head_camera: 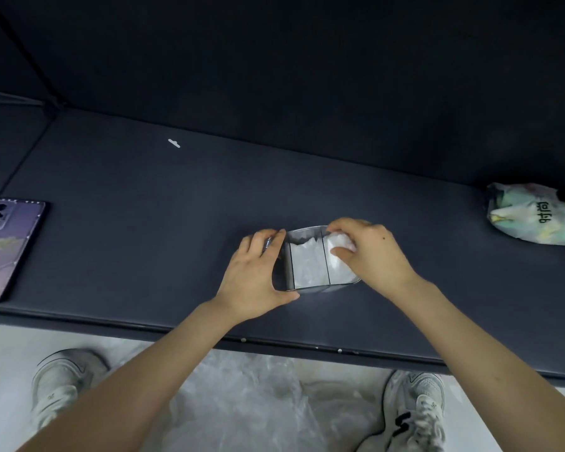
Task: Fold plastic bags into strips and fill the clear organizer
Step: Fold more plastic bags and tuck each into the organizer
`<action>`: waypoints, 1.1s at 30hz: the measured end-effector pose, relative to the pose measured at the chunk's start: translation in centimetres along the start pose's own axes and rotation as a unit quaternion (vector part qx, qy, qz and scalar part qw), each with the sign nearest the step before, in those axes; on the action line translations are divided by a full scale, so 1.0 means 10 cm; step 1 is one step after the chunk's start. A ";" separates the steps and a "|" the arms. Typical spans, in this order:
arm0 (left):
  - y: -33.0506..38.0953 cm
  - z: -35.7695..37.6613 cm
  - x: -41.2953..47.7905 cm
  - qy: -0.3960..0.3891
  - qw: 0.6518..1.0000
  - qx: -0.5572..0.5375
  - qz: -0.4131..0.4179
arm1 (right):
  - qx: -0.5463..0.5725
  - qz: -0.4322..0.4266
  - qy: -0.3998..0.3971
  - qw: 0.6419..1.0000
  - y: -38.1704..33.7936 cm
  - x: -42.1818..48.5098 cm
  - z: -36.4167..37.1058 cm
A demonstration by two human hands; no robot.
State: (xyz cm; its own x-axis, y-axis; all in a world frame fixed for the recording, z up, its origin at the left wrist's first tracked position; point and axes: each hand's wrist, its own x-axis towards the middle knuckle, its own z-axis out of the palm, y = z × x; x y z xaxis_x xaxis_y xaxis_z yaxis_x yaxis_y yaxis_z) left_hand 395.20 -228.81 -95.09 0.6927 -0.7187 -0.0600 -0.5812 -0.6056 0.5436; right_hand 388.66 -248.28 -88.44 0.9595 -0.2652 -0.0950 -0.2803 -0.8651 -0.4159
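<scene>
Clear organizer (pixel 302 232) stands near the front edge of the dark surface (pixel 177 223). Its middle compartment holds 1 folded white bag (pixel 309 265). Right hand (pixel 372 252) curls round a 2nd white bag (pixel 340 246) at the organizer's right compartment. Left hand (pixel 258 272) grips the organizer's left end, thumb on the near wall. Phone (pixel 9 246) lies well left of the organizer; printed bag (pixel 532 216) well right

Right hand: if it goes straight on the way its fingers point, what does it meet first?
The right hand grips a white folded bag in the clear organizer. Going on leftward, it would likely meet the divider beside it first; depth is unclear.
</scene>
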 end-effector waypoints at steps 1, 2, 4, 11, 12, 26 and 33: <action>-0.01 0.00 0.00 0.000 1.000 0.002 0.000 | -0.044 -0.041 0.029 0.998 0.02 -0.01 -0.02; -0.01 0.00 0.00 0.000 1.000 0.004 0.001 | -0.093 -0.087 0.060 0.990 0.04 -0.01 -0.02; -0.02 0.01 0.00 0.003 1.000 0.004 0.000 | -0.134 -0.138 0.084 0.978 0.08 0.00 -0.02; -0.02 0.01 -0.01 0.008 1.000 0.011 0.004 | -0.172 -0.085 -0.075 0.979 0.23 0.11 0.04; -0.03 0.01 -0.01 0.008 1.000 0.011 0.005 | -0.185 -0.081 -0.089 0.975 0.23 0.12 0.05; -0.03 -0.01 0.00 0.000 1.000 0.009 0.007 | -0.194 -0.029 -0.154 0.968 0.11 0.15 0.08; -0.04 -0.03 0.00 -0.010 1.000 -0.002 0.006 | -0.367 -0.033 -0.146 0.918 0.07 0.16 0.15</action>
State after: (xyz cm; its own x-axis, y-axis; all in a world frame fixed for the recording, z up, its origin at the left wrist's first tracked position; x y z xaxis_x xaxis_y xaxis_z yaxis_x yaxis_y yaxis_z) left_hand 395.57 -228.45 -95.07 0.6776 -0.7321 -0.0704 -0.5876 -0.5964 0.5468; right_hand 390.07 -248.66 -90.26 0.9115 -0.1689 -0.3750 -0.0613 -0.9574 0.2823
